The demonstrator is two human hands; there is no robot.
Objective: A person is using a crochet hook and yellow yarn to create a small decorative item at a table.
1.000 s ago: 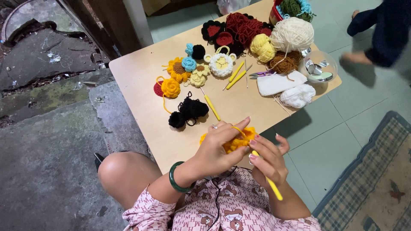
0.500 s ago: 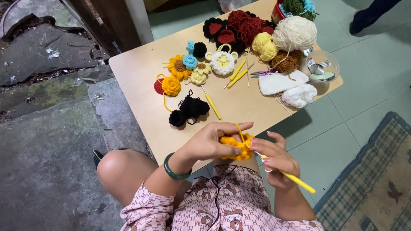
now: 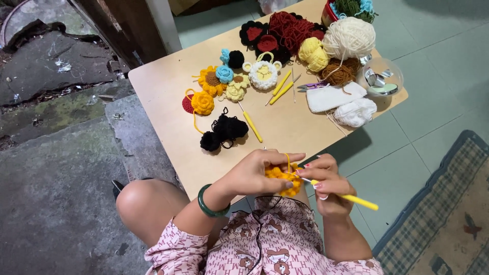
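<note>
My left hand (image 3: 257,172) pinches a small orange crocheted piece (image 3: 281,175) at the near edge of a low wooden table (image 3: 163,97). A strand of orange yarn loops over its index finger. My right hand (image 3: 324,178) grips a yellow-handled crochet hook (image 3: 346,197) whose metal tip is in the orange piece. A green bangle (image 3: 210,204) sits on the left wrist. Both hands hover just above my lap, close together.
On the table lie a black crocheted piece (image 3: 224,131), crocheted flowers (image 3: 211,81), more yellow hooks (image 3: 252,126), a cream yarn ball (image 3: 349,36), red yarn (image 3: 288,30), white cloth (image 3: 342,102), a clear bowl (image 3: 381,76). A rug (image 3: 448,214) lies right; rough concrete left.
The hands have drawn closer to my body and lower. The hook has swung from pointing down to pointing out to the right. A person at the top right has left the view.
</note>
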